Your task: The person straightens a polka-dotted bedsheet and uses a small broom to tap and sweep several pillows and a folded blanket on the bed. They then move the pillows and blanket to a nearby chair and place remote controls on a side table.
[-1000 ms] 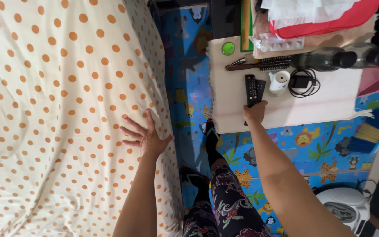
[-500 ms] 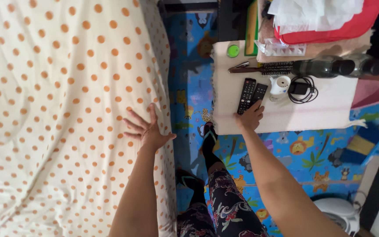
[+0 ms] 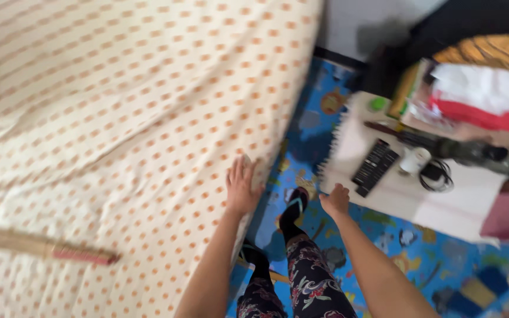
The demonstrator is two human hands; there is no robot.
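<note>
Left hand (image 3: pixel 241 187) flat, fingers spread, pressed on polka-dot bedsheet (image 3: pixel 119 118) at right edge. Right hand (image 3: pixel 336 201) empty, loosely curled, just near of two black remotes (image 3: pixel 374 166) on low white table (image 3: pixel 443 200). Remotes apparently released; frame blurred. Broom-like stick (image 3: pixel 42 248) lying left on sheet, untouched.

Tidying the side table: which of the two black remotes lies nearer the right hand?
The shorter remote, on the larger remote's right, ends nearest the right hand.
</note>
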